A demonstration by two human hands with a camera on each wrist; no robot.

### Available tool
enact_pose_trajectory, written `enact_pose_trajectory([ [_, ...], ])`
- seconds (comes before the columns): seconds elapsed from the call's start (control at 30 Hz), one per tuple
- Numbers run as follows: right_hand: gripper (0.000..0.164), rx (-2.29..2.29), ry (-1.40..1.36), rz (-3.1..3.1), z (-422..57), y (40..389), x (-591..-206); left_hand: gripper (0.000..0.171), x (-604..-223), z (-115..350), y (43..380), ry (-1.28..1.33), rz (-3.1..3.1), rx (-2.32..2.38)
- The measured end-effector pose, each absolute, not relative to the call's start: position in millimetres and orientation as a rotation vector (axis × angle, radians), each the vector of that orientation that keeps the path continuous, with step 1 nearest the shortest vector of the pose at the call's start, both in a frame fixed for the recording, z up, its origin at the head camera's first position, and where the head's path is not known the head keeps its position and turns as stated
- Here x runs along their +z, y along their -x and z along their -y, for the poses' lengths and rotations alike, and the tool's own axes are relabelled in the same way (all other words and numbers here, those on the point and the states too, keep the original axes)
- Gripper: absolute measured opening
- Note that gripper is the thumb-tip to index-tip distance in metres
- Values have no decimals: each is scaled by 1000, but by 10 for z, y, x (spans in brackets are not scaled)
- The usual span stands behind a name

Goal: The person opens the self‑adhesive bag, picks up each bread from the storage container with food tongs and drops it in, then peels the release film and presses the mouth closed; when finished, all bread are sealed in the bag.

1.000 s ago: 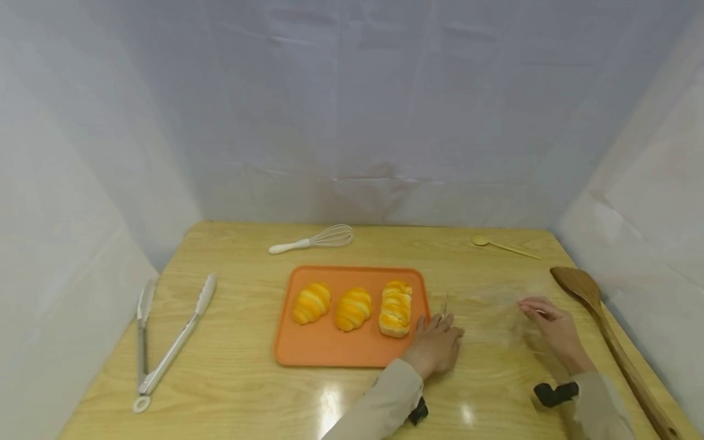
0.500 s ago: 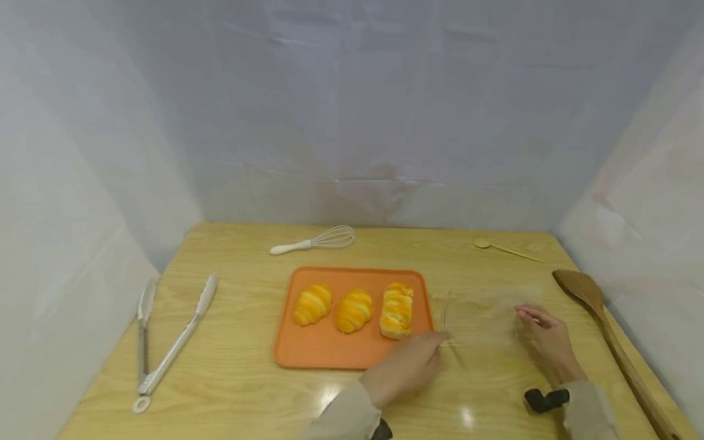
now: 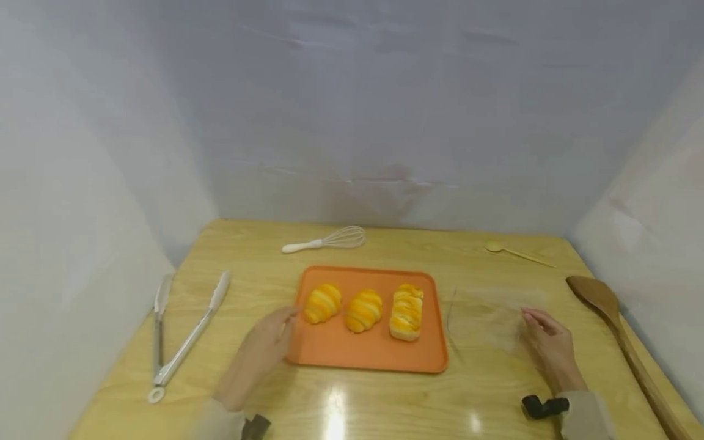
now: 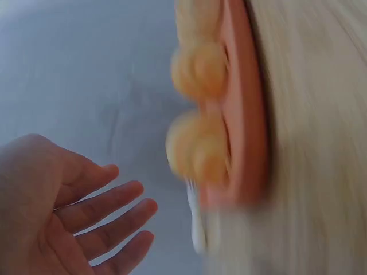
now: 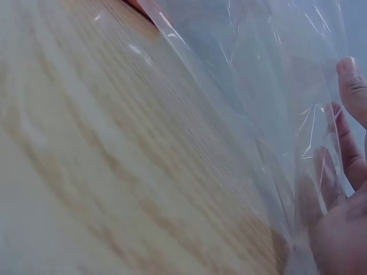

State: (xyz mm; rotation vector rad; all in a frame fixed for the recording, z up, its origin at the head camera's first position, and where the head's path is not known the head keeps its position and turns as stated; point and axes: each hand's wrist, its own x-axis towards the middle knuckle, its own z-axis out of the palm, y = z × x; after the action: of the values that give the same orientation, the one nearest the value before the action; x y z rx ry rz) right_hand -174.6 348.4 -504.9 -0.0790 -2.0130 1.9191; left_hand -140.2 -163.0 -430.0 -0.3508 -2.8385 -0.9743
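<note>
My left hand (image 3: pixel 261 351), blurred, is at the left edge of the orange tray (image 3: pixel 363 357). Its fingers are spread and loosely bent in the left wrist view, with nothing between them. On the tray lie two croissants (image 3: pixel 322 303) and a loaf-shaped bread roll (image 3: pixel 407 311); the left croissant is nearest to that hand. To the right of the tray, my right hand (image 3: pixel 550 345) pinches the edge of a clear plastic bag (image 3: pixel 486 311). In the right wrist view the film (image 5: pixel 252 109) stands up over the wood, with some fingers seen through it.
Metal tongs (image 3: pixel 189 342) lie spread at the left. A white whisk (image 3: pixel 330 239) is behind the tray, and a yellow spoon (image 3: pixel 514 252) lies at the back right. Along the right edge runs a wooden spatula (image 3: pixel 618 321). Pale sheeting (image 3: pixel 352 110) surrounds the wooden table (image 3: pixel 396 403).
My left hand has left the bag's open end and swung left across the tray's front to its left edge. The right hand keeps its grip on the bag. The head view has shifted slightly.
</note>
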Motion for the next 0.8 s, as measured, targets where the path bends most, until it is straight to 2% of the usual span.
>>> enact_pose_trajectory([
  [0.17, 23, 1944, 113, 1955, -3467, 1741, -5078, 35, -4419, 2254, 1331, 111, 2835, -900],
  [0.37, 23, 2000, 162, 1926, -3442, 1738, -5069, 39, -4584, 2717, 1258, -103, 2784, -794],
  [0.43, 22, 1999, 180, 1922, -3438, 1739, -5067, 46, -4626, 2834, 1266, -259, 2817, -794],
  [0.6, 19, 2014, 209, 1912, -3417, 1763, -5066, 85, -4687, 3081, 1320, -740, 2872, -992],
  [0.67, 18, 2018, 210, 1917, -3413, 1768, -5068, 97, -4703, 3144, 1338, -835, 2863, -1064],
  [0.8, 17, 2004, 202, 1938, -3418, 1762, -5077, 107, -4728, 3206, 1366, -849, 2902, -1029],
])
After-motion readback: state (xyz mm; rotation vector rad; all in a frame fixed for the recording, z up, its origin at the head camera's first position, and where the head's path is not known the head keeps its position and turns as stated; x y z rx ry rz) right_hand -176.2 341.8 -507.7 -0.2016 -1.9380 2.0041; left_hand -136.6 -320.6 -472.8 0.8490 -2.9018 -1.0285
